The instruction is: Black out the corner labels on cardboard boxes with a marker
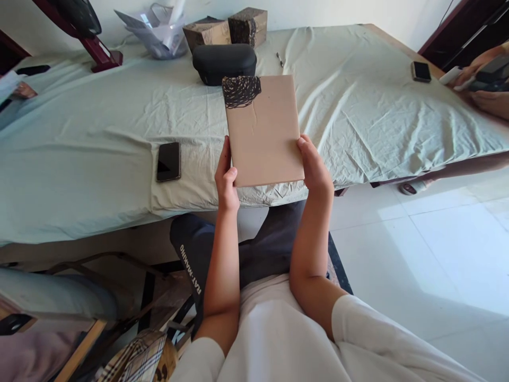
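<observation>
Between my two hands is a flat brown cardboard box (pixel 270 135), its broad face turned up toward me, with black scribble covering the upper left corner. My left hand (pixel 226 180) grips its lower left edge, thumb at the front. On the opposite edge, my right hand (pixel 315 164) clasps the right side with the thumb along the rim. The box is raised over the near edge of the cloth-covered table (pixel 119 185). Behind the box lies a black hard case (pixel 225 61), partly overlapped by its top edge. What the fingers do beneath the box is hidden.
A dark phone (pixel 168 162) lies left of the box. Two scribbled cardboard boxes (pixel 248 26), a clear plastic basket (pixel 165 37), a pen (pixel 280 59) and a maroon stand (pixel 106 61) are farther back. At right are another phone (pixel 421 71) and another person's hands (pixel 487 79).
</observation>
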A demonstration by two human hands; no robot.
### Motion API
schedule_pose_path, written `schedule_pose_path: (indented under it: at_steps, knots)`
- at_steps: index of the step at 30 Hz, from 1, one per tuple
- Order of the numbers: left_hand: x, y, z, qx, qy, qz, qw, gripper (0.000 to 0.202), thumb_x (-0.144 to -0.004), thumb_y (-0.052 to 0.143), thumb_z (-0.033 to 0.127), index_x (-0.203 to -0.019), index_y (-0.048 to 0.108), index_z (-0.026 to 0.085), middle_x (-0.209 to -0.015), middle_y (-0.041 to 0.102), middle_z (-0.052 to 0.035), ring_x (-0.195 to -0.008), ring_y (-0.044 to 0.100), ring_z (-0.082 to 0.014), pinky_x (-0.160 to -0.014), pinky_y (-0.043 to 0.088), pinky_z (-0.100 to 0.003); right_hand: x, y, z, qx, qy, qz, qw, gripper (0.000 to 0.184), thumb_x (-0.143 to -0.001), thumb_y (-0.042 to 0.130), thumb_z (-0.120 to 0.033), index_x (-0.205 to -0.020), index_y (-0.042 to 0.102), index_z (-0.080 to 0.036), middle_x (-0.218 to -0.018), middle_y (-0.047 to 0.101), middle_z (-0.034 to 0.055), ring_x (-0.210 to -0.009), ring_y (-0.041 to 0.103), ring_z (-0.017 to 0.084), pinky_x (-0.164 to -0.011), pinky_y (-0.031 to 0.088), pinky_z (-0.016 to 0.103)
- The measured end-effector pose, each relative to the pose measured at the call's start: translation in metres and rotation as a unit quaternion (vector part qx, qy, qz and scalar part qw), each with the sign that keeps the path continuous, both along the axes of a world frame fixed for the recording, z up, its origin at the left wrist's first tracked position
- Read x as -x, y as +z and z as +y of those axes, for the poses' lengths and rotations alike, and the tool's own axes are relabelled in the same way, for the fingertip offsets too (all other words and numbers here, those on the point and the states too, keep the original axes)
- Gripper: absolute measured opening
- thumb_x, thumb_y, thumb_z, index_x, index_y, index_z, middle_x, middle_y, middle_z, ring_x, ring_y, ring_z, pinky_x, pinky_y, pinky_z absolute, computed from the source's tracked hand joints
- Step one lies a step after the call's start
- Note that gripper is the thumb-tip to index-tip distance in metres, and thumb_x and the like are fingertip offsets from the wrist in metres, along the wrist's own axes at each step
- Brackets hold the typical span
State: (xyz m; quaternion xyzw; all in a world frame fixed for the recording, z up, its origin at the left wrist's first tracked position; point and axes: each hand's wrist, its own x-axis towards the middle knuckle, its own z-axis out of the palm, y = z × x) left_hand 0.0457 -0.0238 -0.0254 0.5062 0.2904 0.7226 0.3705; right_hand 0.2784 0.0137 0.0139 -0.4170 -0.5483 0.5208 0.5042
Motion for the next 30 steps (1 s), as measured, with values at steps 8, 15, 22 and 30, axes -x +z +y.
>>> schedule_pose_path:
  at_steps: [8, 15, 22, 30]
  knots:
    - [0.007, -0.008, 0.006, -0.018, -0.018, 0.008, 1.0, 0.061, -0.101, 0.065, 0.07, -0.156, 0.069, 0.045, -0.17, 0.061, 0.0049, -0.17, 0.043, -0.0339, -0.14, 0.039, -0.05, -0.001, 0.0, -0.002, -0.006, 0.004, -0.012, 1.0, 0.057, -0.095, 0.063, -0.085, -0.126, 0.068, -0.036, -0.131, 0.073, 0.003, -0.141, 0.067, 0.033, -0.106, 0.069, 0.05]
    - [0.009, -0.011, 0.008, -0.015, -0.029, 0.019, 0.999, 0.064, -0.103, 0.061, 0.074, -0.16, 0.065, 0.045, -0.174, 0.056, 0.0045, -0.173, 0.037, -0.0331, -0.142, 0.035, -0.05, 0.001, -0.003, 0.0, -0.012, 0.001, -0.023, 1.0, 0.057, -0.098, 0.058, -0.085, -0.128, 0.067, -0.038, -0.134, 0.072, 0.0023, -0.138, 0.069, 0.032, -0.109, 0.068, 0.052]
    - [0.012, -0.004, 0.002, 0.018, -0.015, 0.007, 1.0, 0.069, -0.096, 0.067, 0.076, -0.156, 0.07, 0.042, -0.172, 0.058, 0.003, -0.172, 0.037, -0.0352, -0.142, 0.034, -0.05, 0.005, -0.002, 0.0, -0.009, 0.0, -0.025, 1.0, 0.058, -0.095, 0.059, -0.087, -0.127, 0.067, -0.038, -0.135, 0.072, 0.0023, -0.141, 0.068, 0.033, -0.109, 0.067, 0.05]
    - [0.038, -0.002, 0.019, 0.051, 0.001, 0.003, 0.999, 0.073, -0.082, 0.076, 0.074, -0.146, 0.077, 0.038, -0.168, 0.062, 0.0021, -0.174, 0.034, -0.0356, -0.142, 0.035, -0.047, 0.047, 0.007, 0.02, -0.014, 0.027, -0.011, 0.999, 0.065, -0.093, 0.066, -0.08, -0.141, 0.063, -0.037, -0.139, 0.075, 0.0019, -0.146, 0.063, 0.034, -0.12, 0.058, 0.053]
